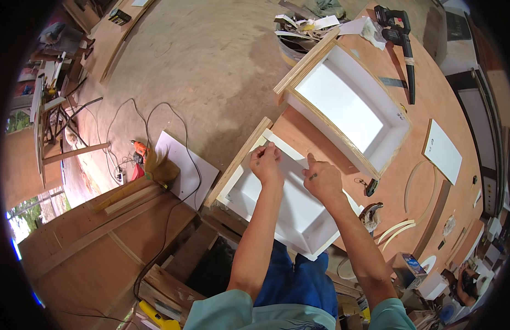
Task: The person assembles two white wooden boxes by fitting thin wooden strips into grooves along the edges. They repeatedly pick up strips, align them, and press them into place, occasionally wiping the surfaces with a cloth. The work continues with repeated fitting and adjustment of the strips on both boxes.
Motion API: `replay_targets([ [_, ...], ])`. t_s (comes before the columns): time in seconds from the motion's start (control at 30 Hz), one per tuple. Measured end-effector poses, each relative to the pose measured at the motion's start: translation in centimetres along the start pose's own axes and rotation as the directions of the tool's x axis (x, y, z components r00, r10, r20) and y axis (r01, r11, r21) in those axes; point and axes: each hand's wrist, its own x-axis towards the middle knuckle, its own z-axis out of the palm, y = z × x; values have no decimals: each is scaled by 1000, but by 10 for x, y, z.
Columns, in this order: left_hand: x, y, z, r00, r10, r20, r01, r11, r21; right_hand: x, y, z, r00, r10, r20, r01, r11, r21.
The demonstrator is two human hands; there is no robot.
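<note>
An open white box [290, 201], shaped like a drawer, lies tilted in front of me with its hollow side up. My left hand [267, 162] is at the far left part of its rim, thumb and fingers pinched together. Whatever sits between those fingertips is too small to make out. Farther right along the same far side, my right hand [322, 179] bends over the rim with the index finger pointing forward and the other fingers curled. Its fingertips are partly hidden. Beyond the hands stands a second white box [343, 104] with bare plywood edges.
On the round-looking wooden tabletop [409, 148] lie a black cordless blower [401, 41], a white panel [442, 151] and curved pale strips [398, 231]. A scrap bin [299, 38] stands behind. At left are a brush [162, 168], an orange drill [139, 148] and loose cords.
</note>
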Motion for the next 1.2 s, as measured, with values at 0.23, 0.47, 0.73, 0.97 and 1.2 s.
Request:
replay_targets([
  [0.23, 7, 87, -17, 127, 319, 939, -796, -532, 288, -4, -17, -11, 996, 36, 84, -39, 998, 40],
  [0.47, 59, 123, 24, -199, -389, 900, -853, -383, -355, -4, -14, -9, 992, 106, 65, -110, 991, 73],
  [0.73, 65, 114, 34, -307, -348, 886, -859, -298, -416, -11, -19, -10, 993, 115, 11, -115, 976, 184],
  [0.97, 65, 116, 38, -271, -335, 902, -898, -250, -362, -9, -18, -12, 994, 113, 2, -111, 971, 214],
  [1.2, 60, 115, 44, -185, -424, 887, -880, -329, -342, -12, -24, -6, 994, 107, -29, -96, 963, 254],
])
